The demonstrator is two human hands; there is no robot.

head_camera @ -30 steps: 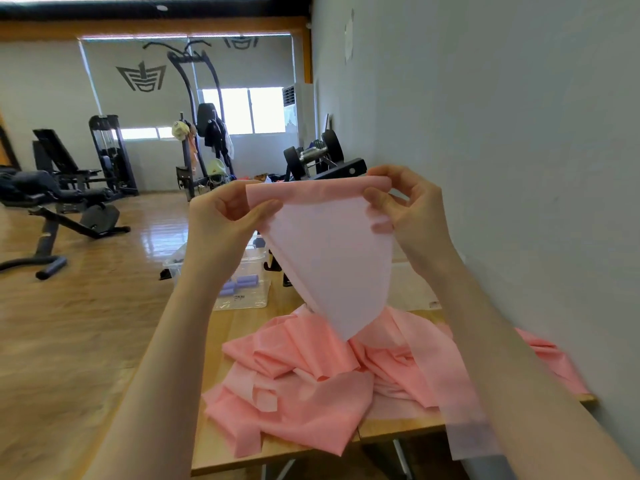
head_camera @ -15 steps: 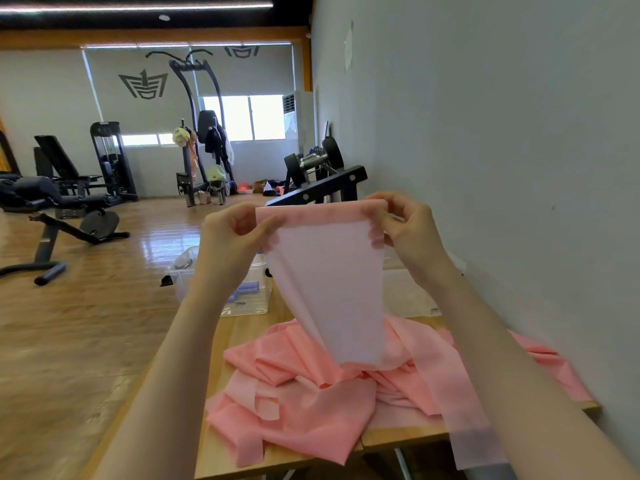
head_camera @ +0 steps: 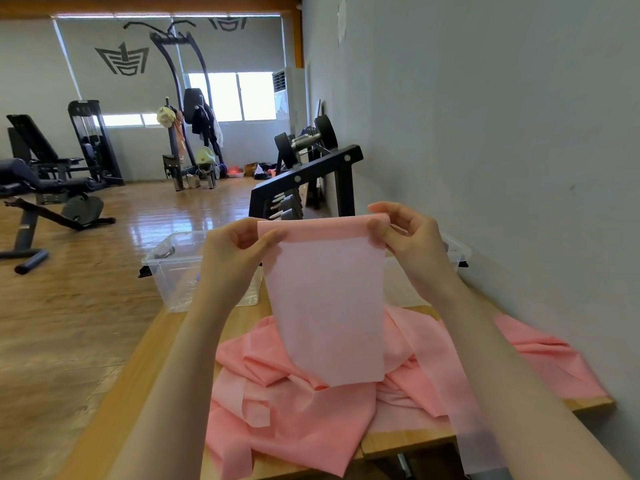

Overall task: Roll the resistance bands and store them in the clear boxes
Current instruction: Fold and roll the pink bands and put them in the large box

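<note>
Pink resistance band [head_camera: 325,306] held up in the air at center frame, top edge folded over into the start of a roll, rest hanging down as a flat sheet toward the heap. Left hand [head_camera: 239,251] pinches the top edge at its 9 o'clock end, thumb in front, fingers behind. Right hand [head_camera: 405,237] pinches the 3 o'clock end the same way. Likely held taut between two pinches so the first turns come out even across the width.

Band pile [head_camera: 311,403] lies tangled on the wooden bench [head_camera: 145,362] at 6 o'clock of the held band; separate bands can't be counted, too overlapped. One strip trails off the bench edge at 5 o'clock.

Two clear boxes: one [head_camera: 180,268] at 10 o'clock behind the left hand, something small and dark inside, contents otherwise unclear; second [head_camera: 457,251] at 2 o'clock behind the right hand, mostly hidden. Both open-topped and within reach, probably staged for dropping rolls in.

Two hands, one band in hand. Rolling looks barely begun.

Dumbbell rack [head_camera: 311,174] at 12 o'clock by the wall.
</note>
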